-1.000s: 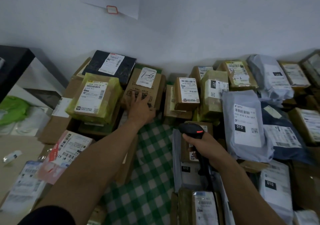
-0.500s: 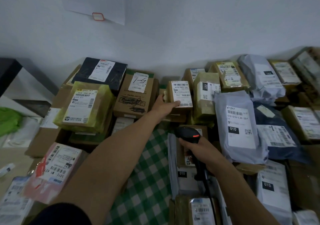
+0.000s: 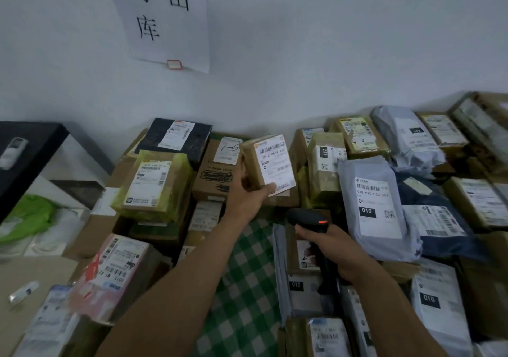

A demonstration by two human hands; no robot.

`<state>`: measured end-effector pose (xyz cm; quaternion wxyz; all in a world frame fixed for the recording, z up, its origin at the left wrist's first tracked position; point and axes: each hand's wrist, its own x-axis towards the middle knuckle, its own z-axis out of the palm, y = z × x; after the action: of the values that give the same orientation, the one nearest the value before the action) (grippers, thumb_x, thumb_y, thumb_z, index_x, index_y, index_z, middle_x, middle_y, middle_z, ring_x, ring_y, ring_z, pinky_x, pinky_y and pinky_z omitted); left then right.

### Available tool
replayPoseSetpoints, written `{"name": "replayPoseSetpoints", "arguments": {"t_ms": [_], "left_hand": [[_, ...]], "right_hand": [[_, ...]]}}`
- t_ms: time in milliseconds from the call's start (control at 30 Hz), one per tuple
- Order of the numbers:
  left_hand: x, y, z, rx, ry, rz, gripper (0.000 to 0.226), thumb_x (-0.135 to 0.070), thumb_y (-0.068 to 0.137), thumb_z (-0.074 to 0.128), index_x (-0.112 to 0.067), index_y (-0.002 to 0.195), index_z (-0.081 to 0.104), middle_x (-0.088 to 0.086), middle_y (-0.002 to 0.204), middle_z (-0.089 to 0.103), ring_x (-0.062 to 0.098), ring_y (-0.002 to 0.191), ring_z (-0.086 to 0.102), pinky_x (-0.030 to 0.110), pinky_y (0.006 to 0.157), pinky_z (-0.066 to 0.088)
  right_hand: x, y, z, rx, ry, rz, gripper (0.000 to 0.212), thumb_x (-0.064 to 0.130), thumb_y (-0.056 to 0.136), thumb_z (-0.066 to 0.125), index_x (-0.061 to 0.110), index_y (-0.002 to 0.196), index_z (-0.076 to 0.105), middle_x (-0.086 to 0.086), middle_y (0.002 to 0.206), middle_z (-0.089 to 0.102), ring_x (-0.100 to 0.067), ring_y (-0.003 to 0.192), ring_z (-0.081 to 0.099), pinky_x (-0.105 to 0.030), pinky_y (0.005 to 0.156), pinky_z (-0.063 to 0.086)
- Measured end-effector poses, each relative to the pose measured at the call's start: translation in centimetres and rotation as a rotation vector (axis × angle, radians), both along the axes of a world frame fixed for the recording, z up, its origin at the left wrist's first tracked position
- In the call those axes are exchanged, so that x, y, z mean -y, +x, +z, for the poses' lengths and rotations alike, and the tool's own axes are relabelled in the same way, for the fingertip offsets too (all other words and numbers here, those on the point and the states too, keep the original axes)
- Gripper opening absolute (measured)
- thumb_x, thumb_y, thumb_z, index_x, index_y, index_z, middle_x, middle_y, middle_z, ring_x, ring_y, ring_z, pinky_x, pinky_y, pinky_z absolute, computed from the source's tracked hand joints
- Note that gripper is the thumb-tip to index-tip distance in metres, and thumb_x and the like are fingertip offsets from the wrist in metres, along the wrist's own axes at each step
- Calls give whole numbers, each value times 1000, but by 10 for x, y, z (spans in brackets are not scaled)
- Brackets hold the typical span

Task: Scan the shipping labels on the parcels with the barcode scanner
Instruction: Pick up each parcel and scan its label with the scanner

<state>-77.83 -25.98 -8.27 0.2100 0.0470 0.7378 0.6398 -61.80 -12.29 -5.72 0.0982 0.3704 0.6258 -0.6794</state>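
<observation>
My left hand (image 3: 244,194) grips a small brown parcel (image 3: 268,164) lifted above the pile, its white shipping label with a barcode tilted toward me. Just below and to the right, my right hand (image 3: 338,249) holds the black barcode scanner (image 3: 308,218) by its handle; a red light shows on the scanner head, which points up toward the lifted parcel. Several other labelled parcels lie all around: a yellow-taped box (image 3: 152,183), a grey mailer bag (image 3: 376,205) and a flat brown box (image 3: 217,175).
A green checked cloth (image 3: 247,288) shows between the parcel piles. A white wall with a paper sign (image 3: 165,18) stands behind. A black table (image 3: 24,147) and a green bag (image 3: 30,216) sit at the left. More boxes and mailers fill the right side.
My left hand went from the flat brown box to the small brown parcel, gripped it and lifted it off the pile. The view tilted up; the scanner hand stayed nearly in place.
</observation>
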Motion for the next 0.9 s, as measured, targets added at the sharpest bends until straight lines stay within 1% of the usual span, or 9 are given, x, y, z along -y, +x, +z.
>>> {"name": "replayPoseSetpoints", "arguments": {"t_ms": [167, 267, 367, 433, 533, 600, 667, 767, 900], "left_hand": [[45, 49, 30, 17, 65, 28, 89, -20, 85, 84, -42, 156, 34, -14, 133, 65, 6, 121, 62, 39, 103, 55], [69, 83, 47, 34, 87, 65, 86, -27, 85, 84, -46, 154, 36, -21, 122, 65, 9, 121, 61, 44, 109, 49], [92, 110, 53, 25, 102, 116, 90, -30, 82, 87, -50, 153, 35, -20, 130, 63, 11, 128, 56, 48, 113, 45], [108, 129, 55, 13, 104, 95, 103, -33, 78, 89, -60, 153, 23, -20, 138, 59, 9, 131, 53, 52, 113, 45], [124, 157, 60, 11, 99, -27, 123, -50, 62, 91, -85, 134, -3, -19, 144, 54, 12, 136, 51, 56, 113, 45], [128, 174, 65, -39, 27, -135, 132, -50, 65, 91, -79, 138, -15, -20, 148, 48, 11, 136, 48, 49, 111, 47], [133, 188, 69, -77, 14, -182, 134, -35, 77, 90, -66, 148, -20, -22, 145, 44, 4, 131, 44, 31, 105, 46], [146, 195, 66, -135, 1, -183, 124, -36, 80, 88, -69, 147, -11, -24, 143, 46, 2, 130, 45, 34, 105, 45], [153, 199, 65, -139, -26, -112, 111, -32, 78, 90, -80, 134, 7, -14, 146, 51, 9, 133, 51, 45, 104, 53]], "right_hand": [[13, 24, 34, -90, 56, -24, 24, 30, 93, 77, 22, 115, 71, -11, 110, 77, -14, 66, 64, -26, 57, 52], [32, 46, 59, -161, 162, -4, 24, 35, 94, 75, 30, 117, 69, -3, 106, 78, -10, 66, 67, -22, 58, 53], [50, 72, 75, -232, 253, -36, 27, 42, 92, 77, 34, 117, 70, 4, 102, 79, -10, 71, 71, -29, 68, 57], [64, 88, 84, -298, 238, -104, 27, 40, 91, 78, 35, 116, 71, 5, 102, 79, -12, 77, 73, -34, 72, 58], [86, 108, 97, -367, 258, -140, 30, 36, 92, 77, 34, 120, 69, 7, 104, 79, -11, 87, 74, -28, 67, 57], [99, 119, 102, -407, 275, -131, 26, 32, 93, 76, 35, 118, 69, 12, 102, 79, -5, 90, 74, -26, 68, 57], [110, 130, 107, -441, 278, -116, 25, 28, 95, 75, 34, 118, 69, 13, 102, 79, -2, 92, 74, -25, 70, 57], [119, 143, 113, -452, 303, -112, 24, 27, 95, 74, 33, 118, 69, 11, 102, 80, -4, 91, 74, -18, 65, 55], [124, 151, 119, -427, 356, -82, 23, 31, 94, 75, 37, 115, 68, 15, 96, 79, -2, 87, 73, -27, 70, 57]]}}
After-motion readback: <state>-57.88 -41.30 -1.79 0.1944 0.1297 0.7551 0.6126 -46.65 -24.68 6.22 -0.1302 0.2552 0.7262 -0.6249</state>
